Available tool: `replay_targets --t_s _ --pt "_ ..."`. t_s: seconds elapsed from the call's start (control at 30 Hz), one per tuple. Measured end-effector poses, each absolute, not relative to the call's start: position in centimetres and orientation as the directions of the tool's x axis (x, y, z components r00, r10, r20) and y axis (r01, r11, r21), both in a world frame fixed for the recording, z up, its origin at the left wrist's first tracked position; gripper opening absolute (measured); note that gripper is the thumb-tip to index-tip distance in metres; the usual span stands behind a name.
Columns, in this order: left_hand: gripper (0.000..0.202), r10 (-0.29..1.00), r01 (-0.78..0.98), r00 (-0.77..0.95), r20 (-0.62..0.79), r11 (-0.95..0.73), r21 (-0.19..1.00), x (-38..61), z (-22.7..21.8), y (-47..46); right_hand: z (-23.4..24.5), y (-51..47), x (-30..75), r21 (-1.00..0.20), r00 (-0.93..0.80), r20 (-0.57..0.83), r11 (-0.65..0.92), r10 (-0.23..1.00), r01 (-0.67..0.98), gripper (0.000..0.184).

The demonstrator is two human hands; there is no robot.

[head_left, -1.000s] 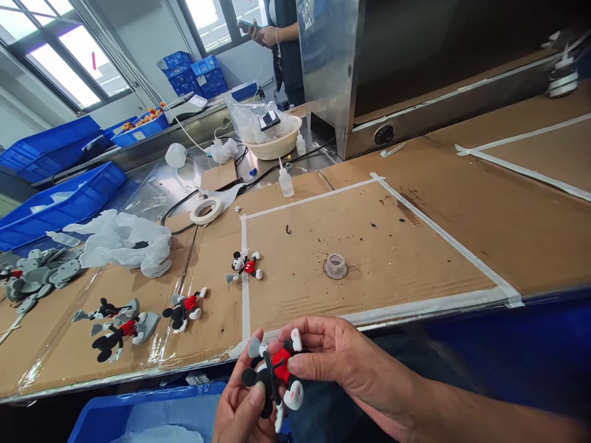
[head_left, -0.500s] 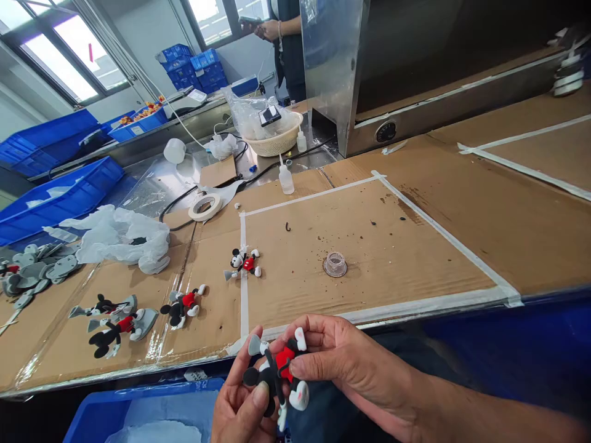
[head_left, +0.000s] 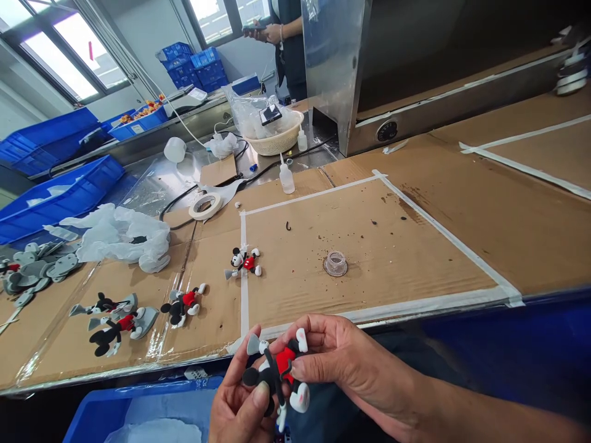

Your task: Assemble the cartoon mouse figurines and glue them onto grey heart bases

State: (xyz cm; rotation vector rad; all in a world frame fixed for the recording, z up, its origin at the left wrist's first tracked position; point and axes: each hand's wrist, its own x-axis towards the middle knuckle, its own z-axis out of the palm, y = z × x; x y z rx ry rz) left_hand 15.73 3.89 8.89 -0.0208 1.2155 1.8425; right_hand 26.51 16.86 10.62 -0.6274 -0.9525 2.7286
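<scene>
Both hands are closed on one Mickey Mouse figurine (head_left: 272, 377), held just off the table's front edge with its back toward me. My left hand (head_left: 242, 394) grips it by the black head, thumb on an ear. My right hand (head_left: 344, 363) pinches it at the red shorts, the thumb over a thin dark tail. The figure holds a grey cone and has white shoes with pinkish marks on the soles. On the cardboard lie a similar figurine (head_left: 244, 261) across the tape line, another figurine (head_left: 183, 304) further left, and two more on grey bases (head_left: 146, 323).
A small clear cup (head_left: 335, 263) and a dark curved piece (head_left: 288, 226) lie inside the taped rectangle. Behind are a dropper bottle (head_left: 287, 175), a tape roll (head_left: 205, 207) and a basket (head_left: 277, 143). A blue bin (head_left: 92, 403) sits below the edge. Another person's hands (head_left: 268, 32) hold a phone.
Almost nothing differs. The figurine stays in both hands, and the right thumb remains at the tail with only a very slight shift.
</scene>
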Motion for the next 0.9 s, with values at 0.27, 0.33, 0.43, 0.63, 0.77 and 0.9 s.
replay_targets --t_s 0.27,0.33,0.43,0.63,0.77,0.9 --pt "0.053 0.655 -0.689 -0.59 -0.472 -0.104 0.717 15.0 8.6 4.1 10.4 17.3 26.3 -0.634 -0.907 -0.297 -0.772 0.3 -0.048 0.028" --pt "0.051 0.651 -0.703 -0.58 -0.489 -0.097 0.705 14.8 8.6 4.2 10.3 17.5 26.3 -0.638 -0.915 -0.272 -0.768 0.298 -0.06 0.027" --pt "0.051 0.645 -0.715 -0.575 -0.503 -0.097 0.693 14.6 8.6 4.2 10.4 17.6 26.2 -0.638 -0.923 -0.252 -0.767 0.289 -0.066 0.027" --pt "0.049 0.655 -0.683 -0.586 -0.476 -0.084 0.725 14.7 8.2 4.0 10.3 17.5 26.3 -0.627 -0.916 -0.279 -0.777 0.288 -0.053 0.029" --pt "0.062 0.632 -0.596 -0.663 -0.402 -0.12 0.794 15.2 8.5 4.1 9.9 17.8 26.7 -0.682 -0.904 -0.292 -0.73 0.312 -0.032 0.034" --pt "0.064 0.51 -0.341 -0.828 -0.234 -0.126 0.931 16.3 9.6 4.1 9.4 18.1 27.4 -0.784 -0.852 -0.306 -0.62 0.425 -0.028 0.037"
